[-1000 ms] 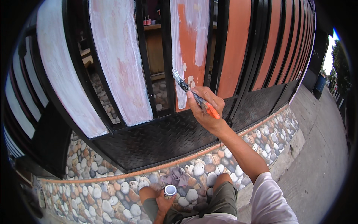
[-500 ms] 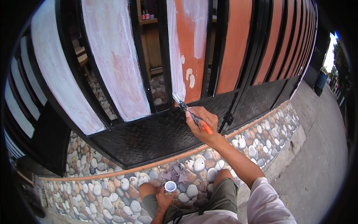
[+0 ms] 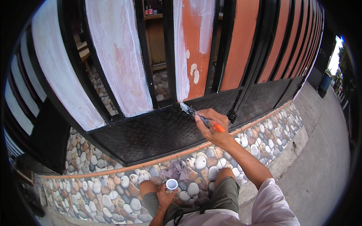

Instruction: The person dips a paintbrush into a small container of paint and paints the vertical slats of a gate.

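Observation:
My right hand (image 3: pixel 214 126) is closed around a paintbrush (image 3: pixel 201 118) with an orange handle end and a paint-smeared dark ferrule. Its whitish bristles are at the lower left end of an orange gate slat (image 3: pixel 197 56), by the black bottom rail. White paint runs down that slat's left side and covers part of its upper right; pale patches mark its lower middle. Low between my knees, my left hand (image 3: pixel 165 196) grips a small white cup (image 3: pixel 172 184). Whatever lies inside the cup looks pale, and its level is hard to make out.
White-coated slats (image 3: pixel 113 56) stand to the left, bare orange slats (image 3: pixel 241 45) to the right, with black bars between. Below them is a black treadplate panel (image 3: pixel 158 133). A greyish-purple rag (image 3: pixel 176 170) lies on the pebble-patterned ground (image 3: pixel 109 205). Grey pavement (image 3: pixel 316 150) stretches along the right.
My right hand and the brush have moved slightly right and down, bringing the bristles to the slat's bottom edge. The left hand keeps its hold on the cup.

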A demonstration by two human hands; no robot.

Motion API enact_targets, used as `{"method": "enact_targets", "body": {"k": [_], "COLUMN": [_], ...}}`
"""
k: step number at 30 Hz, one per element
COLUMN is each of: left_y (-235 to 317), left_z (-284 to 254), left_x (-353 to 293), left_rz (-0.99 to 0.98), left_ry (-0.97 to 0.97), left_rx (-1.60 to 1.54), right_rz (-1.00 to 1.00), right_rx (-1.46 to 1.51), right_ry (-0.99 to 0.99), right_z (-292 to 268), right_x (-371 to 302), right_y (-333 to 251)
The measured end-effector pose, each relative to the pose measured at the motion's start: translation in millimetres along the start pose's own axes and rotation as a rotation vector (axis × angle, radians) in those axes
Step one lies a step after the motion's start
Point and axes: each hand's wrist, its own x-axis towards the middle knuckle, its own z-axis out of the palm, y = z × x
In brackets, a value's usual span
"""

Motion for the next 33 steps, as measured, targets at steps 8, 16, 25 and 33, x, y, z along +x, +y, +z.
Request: {"method": "enact_targets", "body": {"k": [8, 16, 25, 33], "left_y": [2, 3, -2, 5], "left_z": [-2, 0, 1, -1], "left_x": [-1, 1, 2, 2], "left_rz": [0.014, 0.015, 0.042, 0.089], "left_ry": [0.006, 0.007, 0.013, 0.035], "left_rx": [0.018, 0.009, 0.025, -0.012], "right_rz": [-0.330, -0.433, -0.504, -0.430], "right_rx": [-0.261, -0.382, -0.485, -0.432], "right_ry": [-0.222, -0.405, -0.132, -0.454], "right_z": [-10, -32, -39, -49], "right_x": [17, 52, 66, 78], "right_y": [-2, 4, 14, 1]}}
